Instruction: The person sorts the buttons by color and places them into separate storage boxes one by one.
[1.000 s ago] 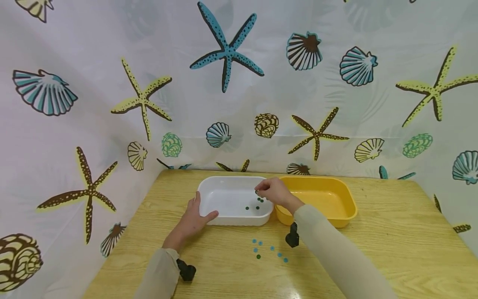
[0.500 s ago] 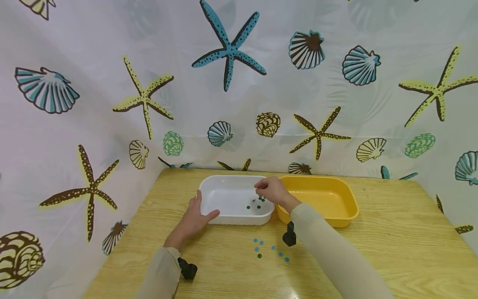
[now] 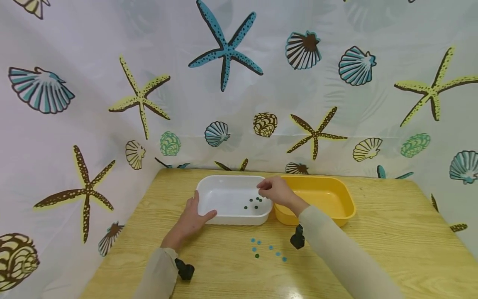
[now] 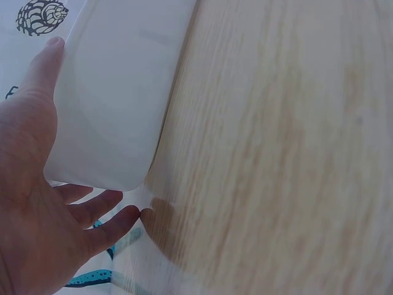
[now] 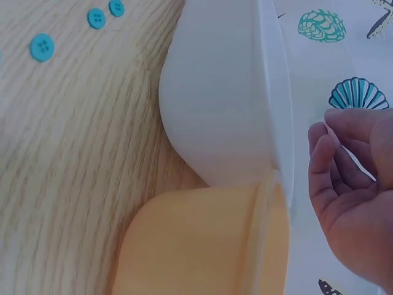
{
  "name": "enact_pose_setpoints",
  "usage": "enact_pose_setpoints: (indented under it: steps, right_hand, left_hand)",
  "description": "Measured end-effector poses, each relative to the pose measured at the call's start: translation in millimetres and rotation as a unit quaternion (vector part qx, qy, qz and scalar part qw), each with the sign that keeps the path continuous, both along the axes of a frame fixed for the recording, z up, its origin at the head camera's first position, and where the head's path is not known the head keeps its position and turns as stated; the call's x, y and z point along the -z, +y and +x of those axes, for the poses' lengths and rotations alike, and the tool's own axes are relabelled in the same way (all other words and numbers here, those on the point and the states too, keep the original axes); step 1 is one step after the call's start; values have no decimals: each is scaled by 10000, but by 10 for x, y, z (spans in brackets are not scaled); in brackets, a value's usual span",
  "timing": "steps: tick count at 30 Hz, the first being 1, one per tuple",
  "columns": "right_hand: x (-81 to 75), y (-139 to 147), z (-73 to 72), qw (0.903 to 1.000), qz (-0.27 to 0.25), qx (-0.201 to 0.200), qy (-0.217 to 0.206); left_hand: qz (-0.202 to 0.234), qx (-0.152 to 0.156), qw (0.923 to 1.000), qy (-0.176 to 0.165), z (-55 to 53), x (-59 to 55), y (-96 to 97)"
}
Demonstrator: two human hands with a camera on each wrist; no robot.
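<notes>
My left hand (image 3: 191,218) holds the left front corner of a white plastic tub (image 3: 231,220), thumb along the front rim and fingers round the end wall. In the left wrist view, the fingers bend behind the tub's end. Over the tub's right end hovers my right hand (image 3: 278,192), its fingers bent and the thumb and index fingertip a little apart. Nothing shows between those fingertips. Below them, several small dark green buttons (image 3: 256,207) lie on the tub floor.
A yellow tub (image 3: 345,216) stands against the white tub's right side. Several blue four-hole buttons (image 5: 42,47) and one green button (image 3: 257,256) are on the wooden table (image 3: 220,261) in front. A shell-patterned curtain (image 3: 239,99) hangs behind.
My right fingers held a green button, then let it drop; it now lies in the white tub with the others. My right fingertips have parted slightly. The left hand stays at the tub's corner.
</notes>
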State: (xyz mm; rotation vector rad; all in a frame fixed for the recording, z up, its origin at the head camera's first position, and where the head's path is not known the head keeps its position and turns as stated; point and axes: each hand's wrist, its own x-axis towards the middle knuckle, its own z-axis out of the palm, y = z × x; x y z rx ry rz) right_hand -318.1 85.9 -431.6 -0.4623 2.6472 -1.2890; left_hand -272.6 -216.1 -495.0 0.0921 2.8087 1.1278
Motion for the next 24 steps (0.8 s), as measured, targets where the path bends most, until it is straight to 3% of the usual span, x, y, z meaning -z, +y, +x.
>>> enact_pose_setpoints:
  steps: [13, 24]
  right_hand:
    - [-85, 142, 316, 9964, -79, -770, 337]
    - [-16, 178, 611, 9880, 44, -1458, 502]
  left_hand:
    - [-14, 7, 10000, -44, -19, 14, -9]
    - [-76, 36, 9999, -117, -45, 28, 0]
